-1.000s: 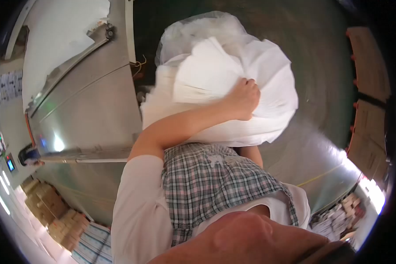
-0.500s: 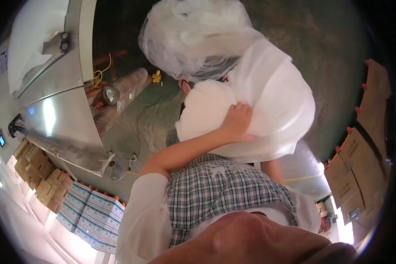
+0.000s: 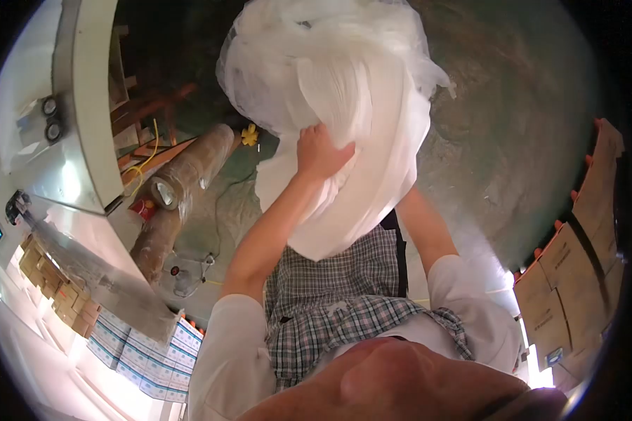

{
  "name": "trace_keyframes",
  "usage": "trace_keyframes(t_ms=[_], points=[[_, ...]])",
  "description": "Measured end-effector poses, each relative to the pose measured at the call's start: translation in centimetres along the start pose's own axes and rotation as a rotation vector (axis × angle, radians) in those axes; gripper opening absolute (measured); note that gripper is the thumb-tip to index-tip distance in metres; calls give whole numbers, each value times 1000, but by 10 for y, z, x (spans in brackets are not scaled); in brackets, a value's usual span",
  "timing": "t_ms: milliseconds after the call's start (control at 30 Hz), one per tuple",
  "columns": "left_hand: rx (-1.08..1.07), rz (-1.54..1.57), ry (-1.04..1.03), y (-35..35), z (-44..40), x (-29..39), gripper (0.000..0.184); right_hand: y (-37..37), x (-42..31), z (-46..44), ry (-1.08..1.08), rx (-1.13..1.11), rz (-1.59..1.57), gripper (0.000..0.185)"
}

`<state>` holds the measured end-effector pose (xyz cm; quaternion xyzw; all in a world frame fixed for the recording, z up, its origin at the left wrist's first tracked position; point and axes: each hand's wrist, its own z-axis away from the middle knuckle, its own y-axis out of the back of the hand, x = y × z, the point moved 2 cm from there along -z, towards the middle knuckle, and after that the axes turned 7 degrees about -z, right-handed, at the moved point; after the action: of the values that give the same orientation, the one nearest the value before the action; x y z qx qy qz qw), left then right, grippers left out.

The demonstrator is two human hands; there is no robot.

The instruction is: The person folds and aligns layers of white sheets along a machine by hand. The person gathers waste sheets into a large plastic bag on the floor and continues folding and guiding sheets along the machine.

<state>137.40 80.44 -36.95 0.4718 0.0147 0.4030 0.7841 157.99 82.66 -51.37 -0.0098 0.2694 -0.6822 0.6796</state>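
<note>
A thick bundle of thin, soft white sheets (image 3: 379, 161) hangs folded in front of me, its layers fanned into long creases. My left hand (image 3: 323, 151) grips the bundle from above, fingers close together and thumb out to the side. My right forearm reaches under the right edge of the sheets; the right hand itself is hidden behind them. At the far end, the sheets meet a large, crumpled clear plastic bag (image 3: 249, 77) with white material in it. Where the sheets end and the bag's contents begin is hard to tell.
To the left are a metal-sided machine (image 3: 84, 172) and film-wrapped rolls (image 3: 196, 165) near a yellow cord (image 3: 144, 165). Brown cartons (image 3: 562, 288) stand at the right; blue-and-white boxes (image 3: 147, 351) are stacked at lower left. A cable lies on the green floor (image 3: 498, 140).
The white bundle has swung left and forward over the plastic bag, going from a rounded fold to a long creased drape. My left hand has moved left and farther forward with it.
</note>
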Motion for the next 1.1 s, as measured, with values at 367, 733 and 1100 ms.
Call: trace_keyframes(t_ms=[367, 733, 1100], points=[[473, 264, 65, -28, -165, -62, 56, -50, -102, -191, 188, -199, -50, 54], [236, 167, -89, -137, -204, -90, 80, -125, -93, -144, 935, 196, 1345, 92], [565, 421, 293, -188, -200, -201, 53, -65, -165, -206, 1049, 397, 1461, 94]])
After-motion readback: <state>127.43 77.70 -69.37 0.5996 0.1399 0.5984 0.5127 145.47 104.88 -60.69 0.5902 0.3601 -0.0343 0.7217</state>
